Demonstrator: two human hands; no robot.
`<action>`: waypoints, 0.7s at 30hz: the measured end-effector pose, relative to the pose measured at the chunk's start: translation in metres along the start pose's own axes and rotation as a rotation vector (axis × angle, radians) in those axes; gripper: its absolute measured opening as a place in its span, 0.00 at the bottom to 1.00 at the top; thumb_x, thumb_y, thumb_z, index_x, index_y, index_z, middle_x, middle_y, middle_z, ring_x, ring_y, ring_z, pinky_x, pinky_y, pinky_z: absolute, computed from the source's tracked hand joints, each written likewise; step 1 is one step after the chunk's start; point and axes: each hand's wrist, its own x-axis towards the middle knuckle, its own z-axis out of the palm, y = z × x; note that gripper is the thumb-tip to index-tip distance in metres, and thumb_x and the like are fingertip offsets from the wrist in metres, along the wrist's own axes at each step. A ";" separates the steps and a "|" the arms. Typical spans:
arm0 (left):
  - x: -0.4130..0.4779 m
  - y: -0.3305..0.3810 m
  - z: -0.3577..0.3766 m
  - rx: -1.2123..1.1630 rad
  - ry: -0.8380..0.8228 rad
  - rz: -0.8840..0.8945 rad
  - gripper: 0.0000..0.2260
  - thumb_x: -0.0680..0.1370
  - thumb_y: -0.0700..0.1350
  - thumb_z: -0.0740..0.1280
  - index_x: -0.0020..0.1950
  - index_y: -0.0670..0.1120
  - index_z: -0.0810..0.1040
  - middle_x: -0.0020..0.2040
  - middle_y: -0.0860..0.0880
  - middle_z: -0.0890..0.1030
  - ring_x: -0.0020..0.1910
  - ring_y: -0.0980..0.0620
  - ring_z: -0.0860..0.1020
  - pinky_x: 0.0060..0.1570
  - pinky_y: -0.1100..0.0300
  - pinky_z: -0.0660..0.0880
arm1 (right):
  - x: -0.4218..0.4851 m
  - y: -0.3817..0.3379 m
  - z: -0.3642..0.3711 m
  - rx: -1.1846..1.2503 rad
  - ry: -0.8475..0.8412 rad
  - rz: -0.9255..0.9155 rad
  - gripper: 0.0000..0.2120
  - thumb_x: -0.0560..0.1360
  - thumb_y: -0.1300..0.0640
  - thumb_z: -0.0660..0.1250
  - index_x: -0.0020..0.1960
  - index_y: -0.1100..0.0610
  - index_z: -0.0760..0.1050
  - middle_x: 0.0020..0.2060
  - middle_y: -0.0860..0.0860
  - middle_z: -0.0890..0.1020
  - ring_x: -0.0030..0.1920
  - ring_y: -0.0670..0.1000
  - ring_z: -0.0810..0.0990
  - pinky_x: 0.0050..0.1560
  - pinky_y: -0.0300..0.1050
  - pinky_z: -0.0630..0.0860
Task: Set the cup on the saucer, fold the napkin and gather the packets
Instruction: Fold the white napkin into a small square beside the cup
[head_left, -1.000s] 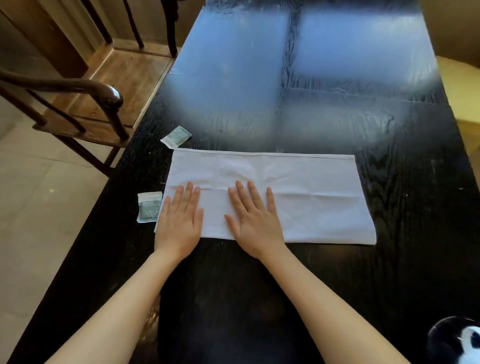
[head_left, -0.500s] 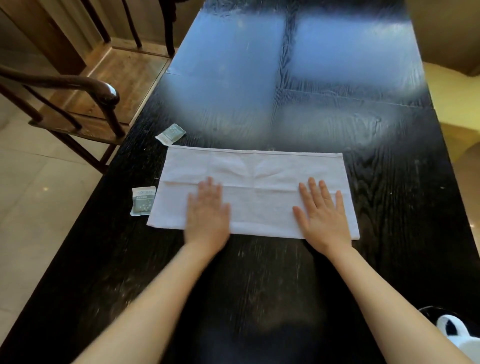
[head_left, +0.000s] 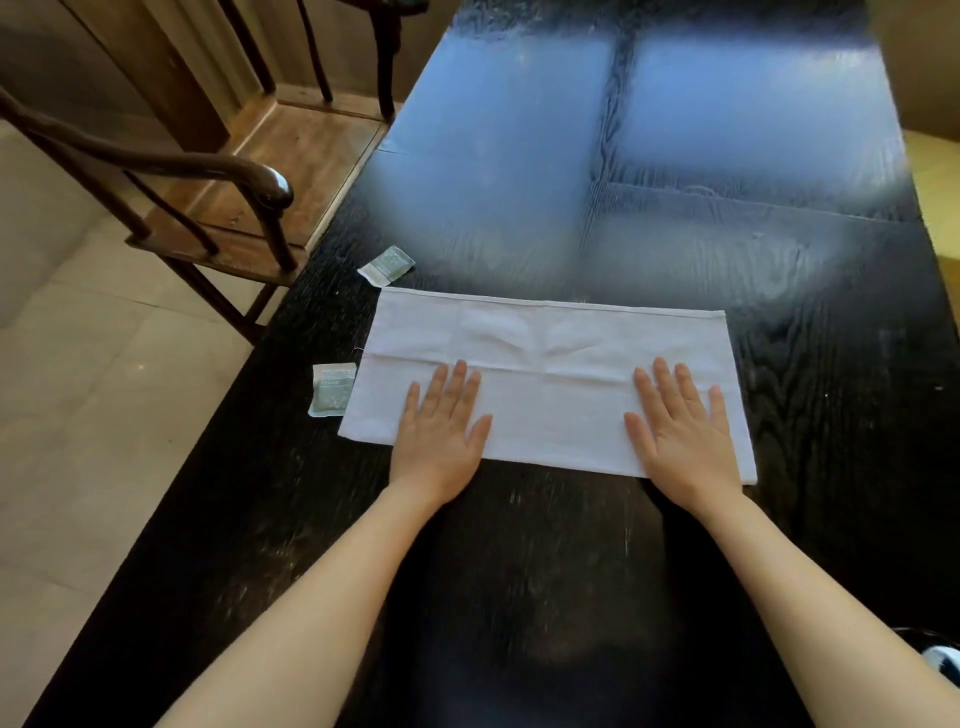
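Both flat hands, left (head_left: 440, 434) and right (head_left: 681, 434), pressed the napkin (head_left: 550, 358); its next fold could sweep the packet (head_left: 332, 388) at its left edge off the tabletop (head_left: 810, 364).

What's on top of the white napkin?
The left hand and the right hand lie flat on the napkin. The napkin under the palms is covered.

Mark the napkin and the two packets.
napkin (head_left: 550, 387), head view, bare middle of the cloth.
near packet (head_left: 332, 391), head view, centre of its face.
far packet (head_left: 387, 265), head view, centre of its face.
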 end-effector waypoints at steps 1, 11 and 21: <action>-0.001 -0.011 -0.001 0.000 -0.003 0.008 0.31 0.73 0.61 0.33 0.75 0.51 0.39 0.74 0.55 0.36 0.75 0.56 0.37 0.73 0.53 0.34 | 0.000 0.001 -0.001 -0.006 -0.012 -0.016 0.35 0.71 0.37 0.31 0.76 0.48 0.41 0.74 0.44 0.38 0.74 0.45 0.35 0.71 0.50 0.31; -0.009 -0.108 -0.017 0.107 -0.034 0.536 0.29 0.78 0.62 0.36 0.75 0.52 0.51 0.76 0.50 0.52 0.73 0.63 0.33 0.72 0.62 0.33 | -0.015 0.056 -0.018 -0.172 -0.135 -0.392 0.37 0.71 0.32 0.26 0.75 0.50 0.39 0.74 0.47 0.40 0.71 0.41 0.27 0.70 0.40 0.27; -0.004 -0.126 -0.021 0.483 0.262 0.709 0.25 0.68 0.29 0.53 0.65 0.35 0.71 0.62 0.38 0.77 0.71 0.40 0.65 0.73 0.53 0.48 | -0.034 0.069 -0.038 -0.203 -0.160 -0.383 0.34 0.74 0.39 0.46 0.75 0.55 0.57 0.74 0.54 0.61 0.74 0.55 0.58 0.74 0.42 0.44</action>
